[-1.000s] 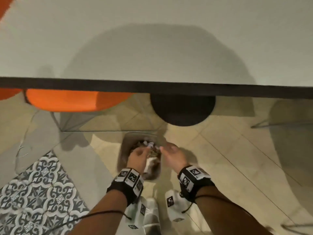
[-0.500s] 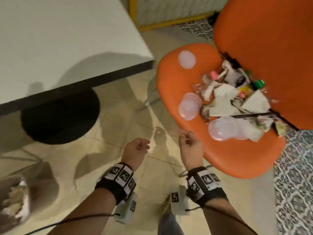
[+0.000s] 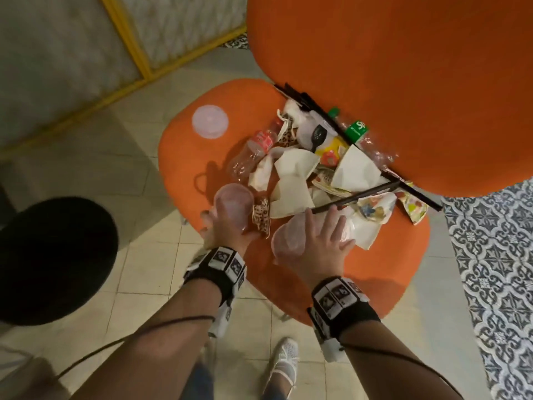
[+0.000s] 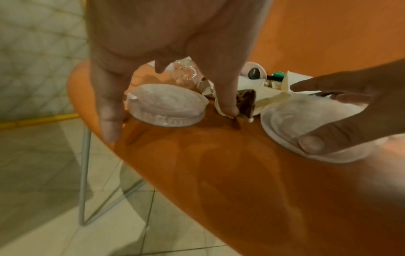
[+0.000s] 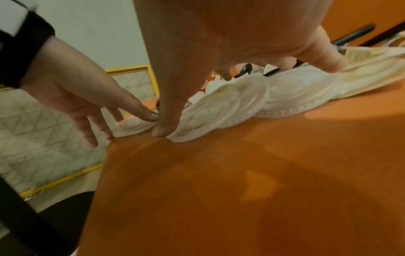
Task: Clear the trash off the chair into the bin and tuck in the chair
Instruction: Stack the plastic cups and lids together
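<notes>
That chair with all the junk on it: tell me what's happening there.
A person is clearing trash off the orange chair. Both hands are down at the front of the seat, each reaching over a clear plastic lid: the left hand spread over one lid, the right hand laid over another. Neither lid looks lifted yet. Behind them the pile of paper, bottles and black straws is untouched, and a third lid lies apart. The bin is out of view.

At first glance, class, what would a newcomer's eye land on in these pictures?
The orange chair, its seat heaped with trash against the backrest. At the seat's front edge, the left hand and right hand each reach over a clear lid.
</notes>
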The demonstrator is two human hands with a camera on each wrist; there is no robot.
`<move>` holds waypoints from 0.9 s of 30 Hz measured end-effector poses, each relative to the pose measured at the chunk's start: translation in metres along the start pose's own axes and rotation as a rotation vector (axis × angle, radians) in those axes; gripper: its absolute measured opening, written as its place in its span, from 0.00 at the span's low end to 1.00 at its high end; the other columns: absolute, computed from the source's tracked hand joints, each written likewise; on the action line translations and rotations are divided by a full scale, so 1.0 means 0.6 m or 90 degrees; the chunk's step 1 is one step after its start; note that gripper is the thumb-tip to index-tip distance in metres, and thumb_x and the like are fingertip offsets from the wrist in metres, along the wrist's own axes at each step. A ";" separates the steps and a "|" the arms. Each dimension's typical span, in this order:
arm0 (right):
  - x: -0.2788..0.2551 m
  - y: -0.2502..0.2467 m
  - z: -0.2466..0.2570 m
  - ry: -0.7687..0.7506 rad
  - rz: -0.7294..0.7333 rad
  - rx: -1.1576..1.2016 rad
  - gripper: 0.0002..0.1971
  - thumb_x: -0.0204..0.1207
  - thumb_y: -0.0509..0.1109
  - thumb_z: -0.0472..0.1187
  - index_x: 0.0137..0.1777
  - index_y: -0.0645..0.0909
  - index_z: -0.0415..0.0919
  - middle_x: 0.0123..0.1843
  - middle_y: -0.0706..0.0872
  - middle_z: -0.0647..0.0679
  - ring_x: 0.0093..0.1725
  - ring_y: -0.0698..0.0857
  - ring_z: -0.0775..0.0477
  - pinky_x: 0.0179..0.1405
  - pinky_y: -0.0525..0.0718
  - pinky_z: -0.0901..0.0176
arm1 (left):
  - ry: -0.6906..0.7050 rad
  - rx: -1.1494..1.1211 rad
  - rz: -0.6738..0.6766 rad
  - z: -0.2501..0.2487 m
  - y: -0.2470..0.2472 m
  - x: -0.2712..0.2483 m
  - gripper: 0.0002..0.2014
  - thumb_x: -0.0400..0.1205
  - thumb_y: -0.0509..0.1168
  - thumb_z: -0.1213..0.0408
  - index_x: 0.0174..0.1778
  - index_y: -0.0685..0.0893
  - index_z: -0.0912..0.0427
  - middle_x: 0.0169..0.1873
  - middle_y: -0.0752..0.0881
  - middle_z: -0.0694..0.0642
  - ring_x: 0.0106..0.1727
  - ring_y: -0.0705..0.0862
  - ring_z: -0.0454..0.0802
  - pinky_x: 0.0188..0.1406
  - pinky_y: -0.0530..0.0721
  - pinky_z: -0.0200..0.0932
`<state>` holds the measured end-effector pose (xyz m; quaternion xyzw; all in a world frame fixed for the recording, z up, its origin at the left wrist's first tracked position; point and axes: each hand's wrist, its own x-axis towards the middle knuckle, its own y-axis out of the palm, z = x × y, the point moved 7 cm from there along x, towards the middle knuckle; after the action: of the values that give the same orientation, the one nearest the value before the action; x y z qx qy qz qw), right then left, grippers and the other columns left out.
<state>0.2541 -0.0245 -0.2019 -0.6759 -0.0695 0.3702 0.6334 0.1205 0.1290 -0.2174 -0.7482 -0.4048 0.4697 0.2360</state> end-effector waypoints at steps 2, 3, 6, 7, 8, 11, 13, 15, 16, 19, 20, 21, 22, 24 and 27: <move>0.019 0.005 -0.004 0.011 0.020 0.021 0.61 0.57 0.67 0.77 0.81 0.34 0.56 0.83 0.31 0.38 0.82 0.35 0.31 0.75 0.51 0.21 | -0.006 0.137 0.023 -0.013 0.000 0.021 0.57 0.63 0.78 0.45 0.78 0.42 0.41 0.75 0.57 0.63 0.71 0.68 0.71 0.62 0.78 0.64; 0.024 0.004 -0.005 0.009 0.020 0.036 0.59 0.60 0.67 0.74 0.82 0.36 0.55 0.84 0.33 0.38 0.82 0.35 0.32 0.75 0.51 0.22 | 0.003 0.215 0.033 -0.018 -0.001 0.027 0.56 0.64 0.77 0.42 0.79 0.44 0.44 0.75 0.58 0.65 0.70 0.69 0.71 0.62 0.77 0.62; 0.029 -0.009 -0.005 -0.006 -0.031 0.094 0.50 0.68 0.67 0.68 0.82 0.45 0.53 0.85 0.41 0.39 0.83 0.40 0.35 0.77 0.52 0.25 | 0.046 0.290 0.037 -0.031 0.002 0.042 0.52 0.64 0.77 0.43 0.77 0.52 0.47 0.71 0.65 0.68 0.66 0.73 0.70 0.58 0.82 0.61; 0.027 -0.014 -0.010 -0.003 -0.061 0.121 0.47 0.68 0.68 0.66 0.82 0.48 0.53 0.85 0.46 0.39 0.84 0.45 0.35 0.77 0.54 0.27 | 0.055 0.282 0.026 -0.040 0.000 0.046 0.50 0.64 0.78 0.46 0.76 0.54 0.47 0.69 0.67 0.66 0.64 0.74 0.69 0.55 0.83 0.59; 0.027 -0.019 -0.017 0.006 -0.093 0.142 0.45 0.68 0.70 0.64 0.80 0.52 0.53 0.84 0.51 0.38 0.83 0.50 0.36 0.77 0.57 0.28 | 0.059 0.280 0.008 -0.050 -0.004 0.052 0.49 0.64 0.78 0.48 0.76 0.55 0.46 0.68 0.68 0.65 0.63 0.75 0.67 0.53 0.84 0.57; 0.028 -0.024 -0.044 0.056 -0.126 0.169 0.46 0.66 0.76 0.58 0.79 0.56 0.51 0.83 0.57 0.39 0.82 0.56 0.36 0.78 0.59 0.33 | 0.070 0.311 0.008 -0.074 -0.011 0.068 0.50 0.66 0.79 0.52 0.77 0.53 0.44 0.71 0.66 0.61 0.67 0.72 0.63 0.57 0.80 0.52; 0.034 -0.021 -0.059 0.095 -0.102 0.187 0.49 0.65 0.77 0.58 0.81 0.54 0.48 0.84 0.54 0.39 0.83 0.54 0.37 0.80 0.57 0.37 | 0.118 0.316 0.042 -0.085 -0.005 0.076 0.47 0.69 0.77 0.56 0.78 0.54 0.45 0.74 0.62 0.59 0.70 0.69 0.63 0.61 0.78 0.53; 0.040 -0.025 -0.065 0.125 -0.097 0.212 0.52 0.63 0.79 0.57 0.82 0.52 0.47 0.83 0.57 0.40 0.82 0.57 0.38 0.79 0.61 0.39 | 0.146 0.290 0.057 -0.090 -0.005 0.082 0.40 0.69 0.77 0.61 0.73 0.63 0.45 0.73 0.65 0.57 0.69 0.70 0.63 0.61 0.78 0.56; 0.043 -0.028 -0.065 0.137 -0.099 0.223 0.53 0.61 0.80 0.57 0.82 0.53 0.47 0.82 0.61 0.41 0.80 0.60 0.37 0.77 0.64 0.39 | 0.152 0.290 0.056 -0.092 -0.006 0.086 0.38 0.68 0.77 0.62 0.71 0.66 0.45 0.71 0.68 0.56 0.68 0.70 0.62 0.60 0.78 0.56; 0.050 -0.038 -0.063 0.175 -0.108 0.233 0.53 0.55 0.82 0.56 0.80 0.60 0.48 0.72 0.72 0.40 0.70 0.71 0.35 0.67 0.73 0.39 | 0.165 0.316 0.068 -0.095 -0.004 0.088 0.36 0.69 0.76 0.60 0.70 0.67 0.45 0.69 0.69 0.55 0.68 0.69 0.60 0.62 0.76 0.57; 0.051 -0.040 -0.061 0.186 -0.103 0.236 0.53 0.54 0.83 0.56 0.79 0.61 0.48 0.69 0.73 0.39 0.68 0.72 0.35 0.65 0.75 0.40 | 0.179 0.330 0.063 -0.096 -0.005 0.087 0.35 0.69 0.75 0.58 0.70 0.67 0.45 0.68 0.69 0.54 0.68 0.68 0.60 0.63 0.75 0.56; 0.052 -0.042 -0.058 0.194 -0.097 0.242 0.52 0.54 0.84 0.55 0.78 0.63 0.48 0.67 0.74 0.39 0.66 0.73 0.34 0.62 0.76 0.41 | 0.193 0.343 0.051 -0.098 -0.007 0.086 0.34 0.70 0.75 0.56 0.70 0.67 0.45 0.68 0.70 0.54 0.68 0.68 0.59 0.65 0.73 0.56; 0.052 -0.044 -0.055 0.197 -0.091 0.250 0.51 0.53 0.84 0.54 0.77 0.64 0.48 0.65 0.73 0.39 0.64 0.74 0.34 0.60 0.77 0.42 | 0.204 0.344 0.041 -0.098 -0.008 0.084 0.33 0.70 0.74 0.56 0.70 0.67 0.45 0.67 0.70 0.54 0.68 0.68 0.59 0.67 0.72 0.55; 0.052 -0.046 -0.050 0.198 -0.086 0.262 0.48 0.54 0.84 0.51 0.75 0.66 0.48 0.65 0.73 0.40 0.63 0.75 0.35 0.57 0.79 0.44 | 0.206 0.308 0.051 -0.101 -0.007 0.081 0.35 0.70 0.75 0.58 0.71 0.66 0.47 0.68 0.69 0.54 0.69 0.67 0.58 0.67 0.72 0.54; 0.049 -0.041 -0.044 0.186 -0.076 0.279 0.43 0.57 0.84 0.48 0.72 0.69 0.49 0.65 0.74 0.43 0.63 0.76 0.39 0.58 0.81 0.45 | 0.197 0.276 0.088 -0.101 -0.005 0.080 0.41 0.67 0.77 0.60 0.74 0.63 0.48 0.70 0.66 0.56 0.71 0.66 0.59 0.66 0.74 0.54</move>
<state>0.3003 -0.0244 -0.1935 -0.5639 0.0644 0.2366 0.7886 0.1848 0.1718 -0.2126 -0.7690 -0.2021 0.4407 0.4167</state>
